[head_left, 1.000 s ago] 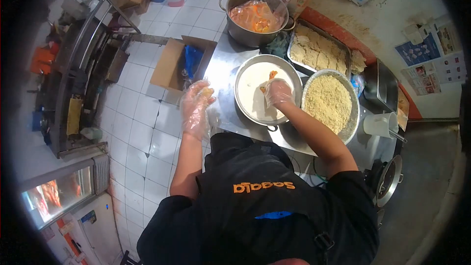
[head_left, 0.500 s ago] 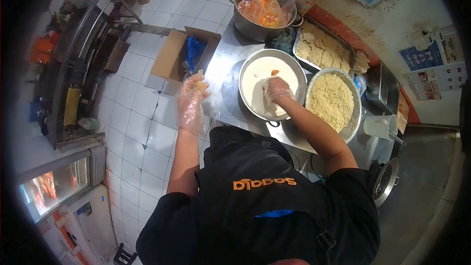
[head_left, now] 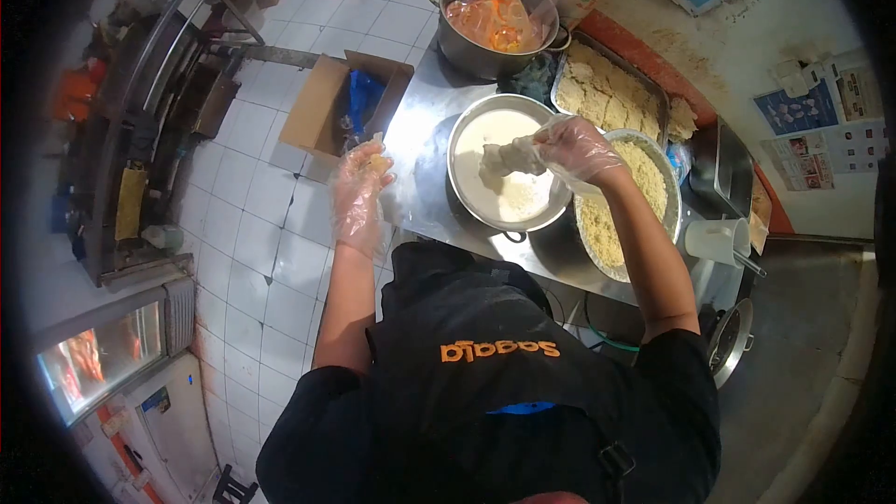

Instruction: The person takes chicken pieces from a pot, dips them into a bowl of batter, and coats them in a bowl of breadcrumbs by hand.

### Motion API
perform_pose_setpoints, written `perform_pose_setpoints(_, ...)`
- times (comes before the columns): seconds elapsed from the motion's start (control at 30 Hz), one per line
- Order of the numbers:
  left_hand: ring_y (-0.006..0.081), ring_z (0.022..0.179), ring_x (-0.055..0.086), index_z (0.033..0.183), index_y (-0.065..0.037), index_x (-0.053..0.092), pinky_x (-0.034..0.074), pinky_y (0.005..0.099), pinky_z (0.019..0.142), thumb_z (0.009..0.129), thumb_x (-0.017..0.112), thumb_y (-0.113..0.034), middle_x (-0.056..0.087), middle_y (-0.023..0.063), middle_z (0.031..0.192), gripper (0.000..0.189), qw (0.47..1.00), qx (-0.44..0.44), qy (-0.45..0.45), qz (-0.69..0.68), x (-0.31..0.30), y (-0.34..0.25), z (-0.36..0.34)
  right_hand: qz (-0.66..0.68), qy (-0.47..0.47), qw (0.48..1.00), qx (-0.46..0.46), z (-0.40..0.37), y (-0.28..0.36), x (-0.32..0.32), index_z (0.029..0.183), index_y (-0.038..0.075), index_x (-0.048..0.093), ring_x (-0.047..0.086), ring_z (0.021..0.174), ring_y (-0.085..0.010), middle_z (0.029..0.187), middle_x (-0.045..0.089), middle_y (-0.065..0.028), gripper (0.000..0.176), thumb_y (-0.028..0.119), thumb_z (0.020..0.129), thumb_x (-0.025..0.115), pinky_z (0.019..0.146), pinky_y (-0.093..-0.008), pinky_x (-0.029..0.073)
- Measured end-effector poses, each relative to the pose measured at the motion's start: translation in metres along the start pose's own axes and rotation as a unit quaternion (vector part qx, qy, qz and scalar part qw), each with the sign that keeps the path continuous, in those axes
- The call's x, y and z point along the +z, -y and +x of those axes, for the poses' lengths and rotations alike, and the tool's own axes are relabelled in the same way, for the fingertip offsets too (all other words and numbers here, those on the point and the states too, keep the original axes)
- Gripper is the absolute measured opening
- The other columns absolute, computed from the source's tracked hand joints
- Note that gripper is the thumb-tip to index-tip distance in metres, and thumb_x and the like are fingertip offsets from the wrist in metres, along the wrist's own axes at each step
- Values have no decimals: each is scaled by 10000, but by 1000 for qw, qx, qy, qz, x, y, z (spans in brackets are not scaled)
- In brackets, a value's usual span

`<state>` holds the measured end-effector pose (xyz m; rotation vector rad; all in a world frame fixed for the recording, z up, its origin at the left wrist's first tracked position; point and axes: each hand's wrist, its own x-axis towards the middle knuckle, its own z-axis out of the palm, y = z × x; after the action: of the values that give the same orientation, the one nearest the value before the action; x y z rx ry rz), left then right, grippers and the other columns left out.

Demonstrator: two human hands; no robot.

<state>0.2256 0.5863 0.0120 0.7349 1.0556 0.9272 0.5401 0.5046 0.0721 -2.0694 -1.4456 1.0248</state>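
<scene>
Right hand (head_left: 574,147), gloved: fingers clamped on battered piece (head_left: 509,159) above batter bowl (head_left: 452,173); left hand (head_left: 359,189), gloved, left of bowl: fingers loosely apart, gripping nothing.

At the far end of your steel counter (head_left: 422,163), a large round steel pot (head_left: 469,60) is holding orange pieces (head_left: 495,23) in clear plastic, and a rectangular metal tray (head_left: 559,84) beside it is carrying pale breaded cutlets (head_left: 609,93). To your left, an open brown cardboard box (head_left: 313,117) is sitting on the white tiled floor (head_left: 261,224).

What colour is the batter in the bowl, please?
The batter is creamy white, best in head view.
</scene>
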Motion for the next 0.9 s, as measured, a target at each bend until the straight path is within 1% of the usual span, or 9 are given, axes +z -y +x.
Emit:
perform_pose_setpoints(0.07,132,939,598,1065,-66,623,487,255,783,861,616,-50,576,59,1155,205,1000,5,0,1,1,0,-1,-95,8,994,54,8,-1,-1,885,24,726,675,783,-279,845,695,-175,230,219,764,721,751,-326,523)
perform_pose_setpoints(0.2,130,933,598,1071,-61,619,491,253,777,862,637,-71,582,63,1140,210,1000,9,4,16,3,-1,-1,-199,-4,980,6,50,-58,39,935,-30,703,683,790,-290,899,688,-221,233,134,770,695,730,-361,529)
perform_pose_setpoints(0.3,128,930,598,1072,-61,618,491,251,781,859,643,-72,581,65,1150,215,1000,12,-1,10,1,-1,-2,-319,-106,933,126,73,-83,74,879,-16,688,656,941,-385,957,668,-251,192,129,758,653,813,-436,530)
perform_pose_setpoints(0.4,131,931,598,1073,-60,618,493,249,778,859,645,-76,581,69,1156,217,1000,15,-16,5,-4,-2,-2,-304,-92,937,148,75,-78,85,962,13,697,652,1001,-355,1038,665,-227,219,116,776,645,826,-428,535)
perform_pose_setpoints(0.6,135,926,595,1076,-55,618,497,242,769,851,652,-72,576,73,1166,229,999,4,-42,15,-10,-2,-1,-301,-92,943,113,76,-92,85,866,-1,706,657,913,-398,953,662,-268,204,170,759,684,795,-438,529)
perform_pose_setpoints(0.73,130,924,593,1073,-55,618,497,248,774,846,654,-69,575,73,1171,230,999,6,-43,25,-10,-1,0,-295,-74,947,104,58,-70,50,895,7,706,662,929,-367,963,671,-234,233,188,748,698,798,-423,532)
perform_pose_setpoints(0.8,130,924,594,1070,-57,618,495,255,779,843,654,-68,576,70,1168,230,999,11,-31,22,-7,1,3,-166,-55,984,20,37,-41,25,821,11,711,671,832,-370,867,673,-235,253,241,721,740,742,-423,528)
perform_pose_setpoints(0.83,130,924,594,1070,-57,618,495,255,779,843,654,-68,576,70,1168,230,999,10,-27,24,-5,2,3,-126,-76,988,-37,29,-36,20,766,14,707,668,702,-347,776,671,-219,267,270,708,754,683,-405,522)
perform_pose_setpoints(0.9,130,926,599,1065,-63,619,492,256,779,841,651,-58,575,67,1166,226,1000,10,-14,13,-1,3,4,-110,-77,990,-30,17,-11,1,760,6,703,658,665,-326,761,672,-209,265,262,711,752,666,-388,522)
